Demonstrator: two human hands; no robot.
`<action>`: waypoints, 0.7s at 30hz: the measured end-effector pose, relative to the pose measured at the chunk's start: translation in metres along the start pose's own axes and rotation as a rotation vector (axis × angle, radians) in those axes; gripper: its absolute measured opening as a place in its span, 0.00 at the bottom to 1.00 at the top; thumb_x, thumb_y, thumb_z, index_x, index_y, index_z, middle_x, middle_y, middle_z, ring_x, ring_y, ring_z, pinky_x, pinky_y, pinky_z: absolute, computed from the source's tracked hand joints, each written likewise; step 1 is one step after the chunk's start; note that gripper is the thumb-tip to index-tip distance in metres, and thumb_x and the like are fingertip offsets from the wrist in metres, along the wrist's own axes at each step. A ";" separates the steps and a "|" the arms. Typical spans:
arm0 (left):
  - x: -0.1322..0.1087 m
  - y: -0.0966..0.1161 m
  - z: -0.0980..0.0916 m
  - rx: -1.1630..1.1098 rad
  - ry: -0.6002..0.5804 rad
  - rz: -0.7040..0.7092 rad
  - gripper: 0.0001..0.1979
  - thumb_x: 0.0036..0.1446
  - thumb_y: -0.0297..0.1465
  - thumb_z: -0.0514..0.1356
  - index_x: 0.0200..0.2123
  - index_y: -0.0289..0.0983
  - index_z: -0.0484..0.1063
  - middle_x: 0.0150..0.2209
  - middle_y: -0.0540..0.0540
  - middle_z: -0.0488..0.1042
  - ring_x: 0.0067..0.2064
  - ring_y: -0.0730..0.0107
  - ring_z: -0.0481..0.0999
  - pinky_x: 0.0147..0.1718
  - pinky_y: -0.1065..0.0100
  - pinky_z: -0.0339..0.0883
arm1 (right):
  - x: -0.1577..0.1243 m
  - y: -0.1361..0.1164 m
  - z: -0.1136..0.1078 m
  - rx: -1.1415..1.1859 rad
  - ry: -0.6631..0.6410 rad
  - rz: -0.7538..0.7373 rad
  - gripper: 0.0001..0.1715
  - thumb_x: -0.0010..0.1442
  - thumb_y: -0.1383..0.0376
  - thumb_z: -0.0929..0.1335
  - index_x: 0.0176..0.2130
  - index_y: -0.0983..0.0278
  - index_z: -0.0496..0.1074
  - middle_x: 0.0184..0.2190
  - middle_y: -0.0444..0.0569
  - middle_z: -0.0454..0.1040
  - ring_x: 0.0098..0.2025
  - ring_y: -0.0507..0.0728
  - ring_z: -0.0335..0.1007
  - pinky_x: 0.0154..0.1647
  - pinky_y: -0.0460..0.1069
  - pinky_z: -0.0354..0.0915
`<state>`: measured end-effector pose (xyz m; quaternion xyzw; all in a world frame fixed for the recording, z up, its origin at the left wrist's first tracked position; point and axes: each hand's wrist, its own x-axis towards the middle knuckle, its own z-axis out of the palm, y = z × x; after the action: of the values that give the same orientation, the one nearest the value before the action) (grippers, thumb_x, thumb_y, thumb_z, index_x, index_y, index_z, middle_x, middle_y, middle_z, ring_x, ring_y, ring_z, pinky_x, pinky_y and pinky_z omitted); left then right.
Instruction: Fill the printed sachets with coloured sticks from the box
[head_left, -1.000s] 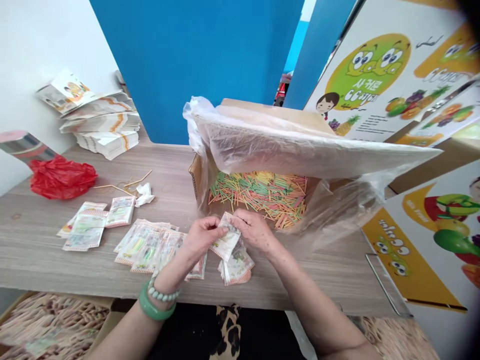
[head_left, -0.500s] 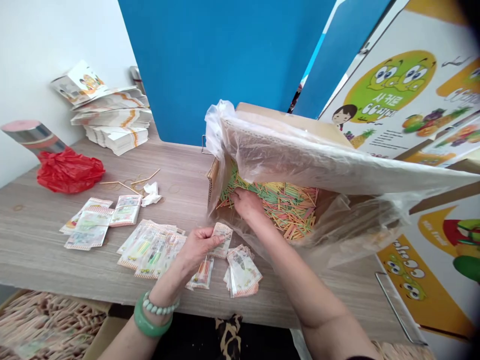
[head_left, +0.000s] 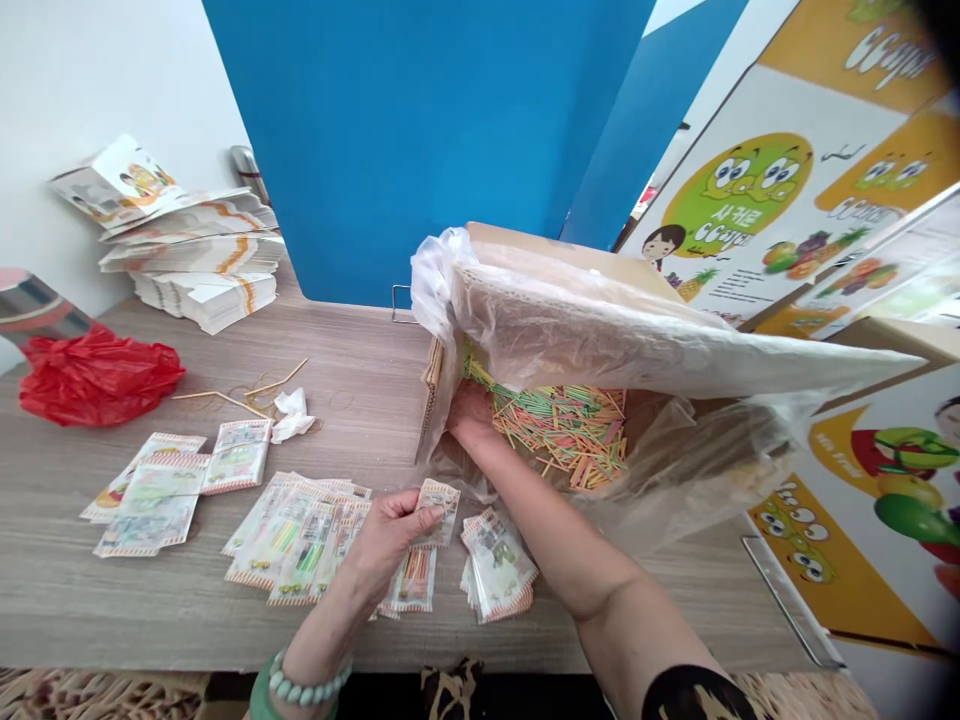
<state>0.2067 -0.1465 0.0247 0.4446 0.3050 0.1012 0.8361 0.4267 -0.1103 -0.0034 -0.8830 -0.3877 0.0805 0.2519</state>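
Observation:
Between thumb and fingers, my left hand (head_left: 391,535) pinches a small printed plastic packet (head_left: 441,508) above the table. My right hand (head_left: 469,408) reaches into a cardboard box (head_left: 429,400) lined with clear plastic, at the left end of a heap of thin coloured sticks (head_left: 566,425). Its fingers are in shadow and partly hidden by the liner. Filled packets (head_left: 300,540) lie overlapping left of my left hand, and one packet with reddish sticks (head_left: 414,580) is just below it. To the right lies a small stack of flat packets (head_left: 499,565).
Banded packets (head_left: 157,500) and a crumpled tissue (head_left: 293,415) lie on the left of the table. Behind them are a red plastic bag (head_left: 101,375) and stacked flat cartons (head_left: 202,260). A blue panel (head_left: 442,140) stands behind; printed boxes (head_left: 750,200) rise on the right.
My right hand has shifted left and deeper toward the box's left wall, its fingers now less visible. My left hand keeps hold of the packet. The whole view has shifted slightly.

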 end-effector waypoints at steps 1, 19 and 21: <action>-0.001 0.002 -0.001 0.003 -0.005 -0.003 0.16 0.39 0.40 0.75 0.28 0.35 0.82 0.26 0.47 0.79 0.28 0.70 0.73 0.31 0.69 0.66 | -0.001 0.002 -0.001 -0.037 0.023 0.046 0.18 0.59 0.69 0.65 0.49 0.70 0.72 0.51 0.68 0.72 0.58 0.73 0.63 0.55 0.62 0.58; -0.015 0.004 0.002 0.088 -0.029 -0.014 0.16 0.41 0.40 0.74 0.32 0.37 0.83 0.32 0.45 0.83 0.32 0.67 0.77 0.35 0.68 0.70 | -0.057 0.100 -0.035 0.671 0.007 -0.064 0.11 0.52 0.60 0.63 0.34 0.61 0.70 0.28 0.44 0.74 0.32 0.55 0.69 0.40 0.50 0.66; -0.016 0.000 0.011 0.101 -0.066 0.008 0.16 0.42 0.40 0.73 0.33 0.36 0.83 0.34 0.44 0.83 0.33 0.66 0.77 0.37 0.67 0.70 | -0.063 0.103 -0.036 0.674 0.029 -0.091 0.11 0.52 0.61 0.63 0.34 0.61 0.70 0.29 0.43 0.74 0.33 0.55 0.69 0.41 0.50 0.66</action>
<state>0.2009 -0.1607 0.0363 0.4904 0.2801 0.0745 0.8219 0.4618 -0.2291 -0.0287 -0.7331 -0.3745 0.1802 0.5384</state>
